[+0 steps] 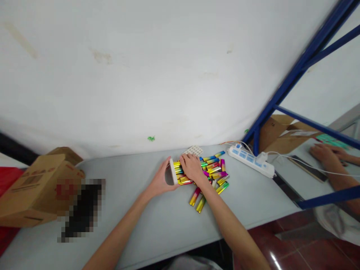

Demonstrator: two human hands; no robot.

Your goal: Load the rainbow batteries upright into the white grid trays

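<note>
My left hand (161, 179) grips a white tray (172, 171) tipped on its side, thumb and fingers at its upper and lower ends. Several shiny metallic tubes in yellow, green and red stick out of the tray's right side. Across these tubes lies my right hand (191, 167), its fingers bent down onto them near the tray; what its fingertips hold is too small to tell. More coloured tubes (223, 187) are spread loosely on the grey table (135, 225), right of and below my right hand. Behind that hand lies a pale tray with holes (194, 150).
A white power strip (251, 162) with cables lies to the right, beside a blue metal frame (295, 71). Cardboard boxes stand at the left (36, 187) and right (277, 131). A pixelated dark object (84, 210) is at left. Another person's hand (323, 153) rests on the neighbouring table.
</note>
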